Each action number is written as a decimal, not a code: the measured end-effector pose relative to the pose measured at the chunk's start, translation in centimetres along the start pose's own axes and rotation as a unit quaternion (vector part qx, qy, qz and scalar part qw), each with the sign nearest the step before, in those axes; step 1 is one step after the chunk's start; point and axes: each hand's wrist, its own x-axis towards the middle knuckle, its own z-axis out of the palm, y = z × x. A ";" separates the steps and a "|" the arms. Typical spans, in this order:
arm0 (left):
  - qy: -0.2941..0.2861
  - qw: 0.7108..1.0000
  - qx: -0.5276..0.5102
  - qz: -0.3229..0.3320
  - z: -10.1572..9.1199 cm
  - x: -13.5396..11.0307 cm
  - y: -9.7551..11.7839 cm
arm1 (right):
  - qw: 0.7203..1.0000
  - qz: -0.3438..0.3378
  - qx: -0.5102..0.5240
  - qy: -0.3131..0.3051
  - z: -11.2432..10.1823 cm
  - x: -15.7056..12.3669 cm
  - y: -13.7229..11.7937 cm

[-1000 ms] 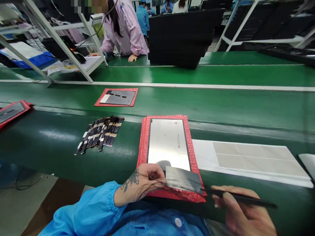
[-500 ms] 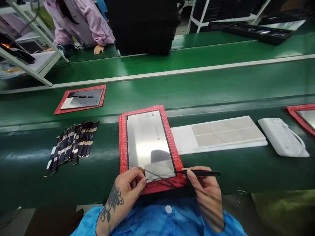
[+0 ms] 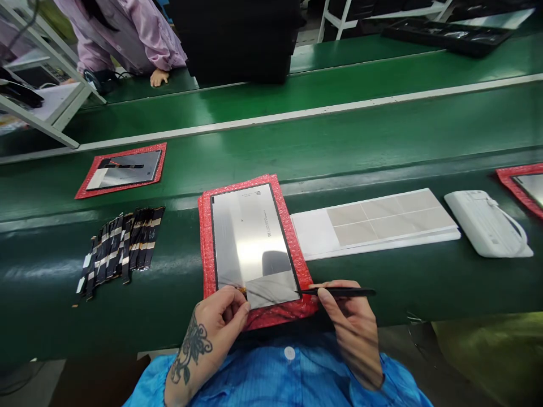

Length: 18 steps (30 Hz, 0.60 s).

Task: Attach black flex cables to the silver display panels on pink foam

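Note:
A silver display panel (image 3: pixel 248 234) lies on a red bubble-wrap pad (image 3: pixel 203 237) at the near edge of the green bench. My left hand (image 3: pixel 223 314) is closed in a pinch at the panel's near left corner, where a grey foil sheet (image 3: pixel 271 288) lies over the panel's near end. My right hand (image 3: pixel 350 322) is closed round a thin black tool (image 3: pixel 337 292), whose tip touches the panel's near right edge beside the foil.
A fan of black flex cables (image 3: pixel 121 243) lies to the left. White sheets of grey labels (image 3: pixel 373 220) and a white device (image 3: pixel 487 223) lie to the right. Two more red-padded panels (image 3: pixel 121 169) (image 3: pixel 524 186) sit on the belt. A person in a pink coat (image 3: pixel 127 34) leans on the far bench.
The view swung down and to the right. The grey foil, lifted a second ago, now lies flat on the panel's near end. My right hand has brought the tool to the panel's edge.

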 end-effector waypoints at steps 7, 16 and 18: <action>-0.009 1.000 0.018 -0.009 -0.5 0.2 0.8 | 1.000 0.012 0.010 0.005 -0.1 0.0 0.1; -0.008 1.000 0.021 0.005 -0.2 0.1 0.7 | 1.000 0.012 -0.002 0.029 0.3 -0.2 -0.3; -0.008 1.000 0.023 0.008 -0.2 0.1 0.7 | 0.999 0.017 -0.007 0.034 0.1 0.0 -0.1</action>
